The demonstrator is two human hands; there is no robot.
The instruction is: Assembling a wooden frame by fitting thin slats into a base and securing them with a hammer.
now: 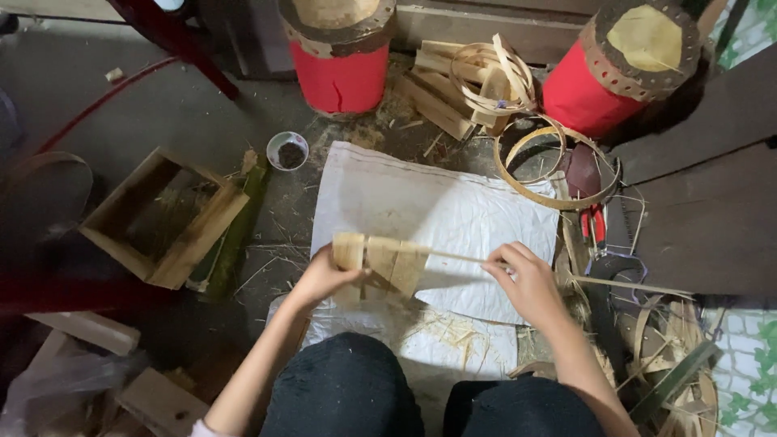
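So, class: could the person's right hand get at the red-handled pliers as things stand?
Probably yes. The right hand sits just left of the red-handled pliers, with nothing lying between them, but it is gripping a thin bamboo strip and would have to let go first.

My bare forearms rise from the frame's bottom edge, the left hand [324, 277] angling toward 1 o'clock with fingers curled closed, the right hand [526, 283] angling toward 11 o'clock, its fingers pinched together.

Surface: grey concrete floor [162, 105], littered with straw.
Centre: white woven sack sheet [437, 210] spread flat.
Left: open wooden box [162, 217]; small cup [287, 150].
Back: two red drums [340, 77]; bamboo hoops [550, 170].
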